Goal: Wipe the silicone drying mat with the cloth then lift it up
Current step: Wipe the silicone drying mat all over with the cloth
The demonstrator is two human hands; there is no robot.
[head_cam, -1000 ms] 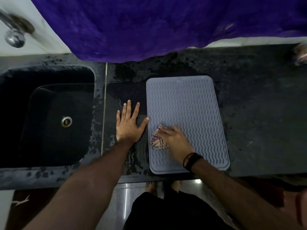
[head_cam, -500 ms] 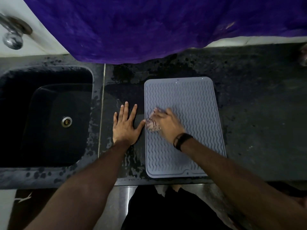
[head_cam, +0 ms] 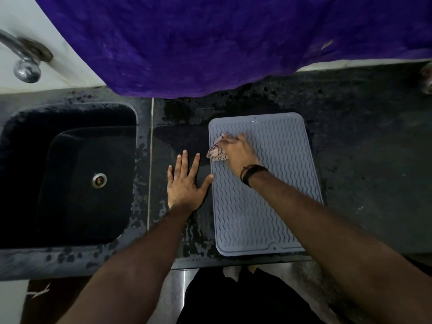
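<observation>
I see the grey mat (head_cam: 268, 190) lying flat on the dark counter (head_cam: 362, 160), just right of the sink (head_cam: 67, 174). My right hand (head_cam: 237, 152) sits on the mat's far-left part, fingers curled round the cloth (head_cam: 216, 153), pressing it down w/ a bit poking past the mat's left edge. Left hand (head_cam: 187, 183) lies flat on the counter btwn sink and mat, fingers spread, thumb tip touching the mat's left edge.

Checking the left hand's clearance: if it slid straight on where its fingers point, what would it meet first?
Bare wet countertop, then probably the purple cloth's hanging edge; the left hand would pass beside the mat.
</observation>
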